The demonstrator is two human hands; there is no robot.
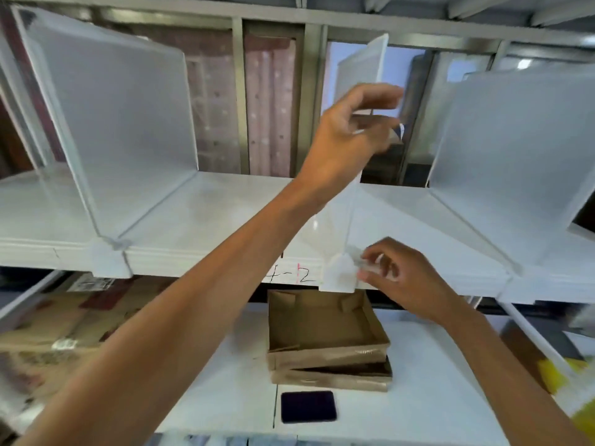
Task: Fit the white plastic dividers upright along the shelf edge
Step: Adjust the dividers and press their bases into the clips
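On the left, one white plastic divider stands upright on the shelf, and its front clip hugs the shelf's front edge, so it stays up by itself. Next, near the middle, the left hand reaches up high and its fingers curl around the top part of the middle divider. I think it holds on there so the thin sheet does not flop over while the bottom is being fixed. This divider runs from the back of the shelf to the front edge and looks a bit tilted. Low down, at the front edge beside the handwritten mark, sits its white foot clip. The right hand is touching that clip, and its fingertips pinch a small clear part next to it, likely to push it onto the edge. It looks blurry, so I cannot tell just what it is. On the right, another divider is already standing. Below, on the lower shelf, lie stacked cardboard trays and a dark pad, out of the way.
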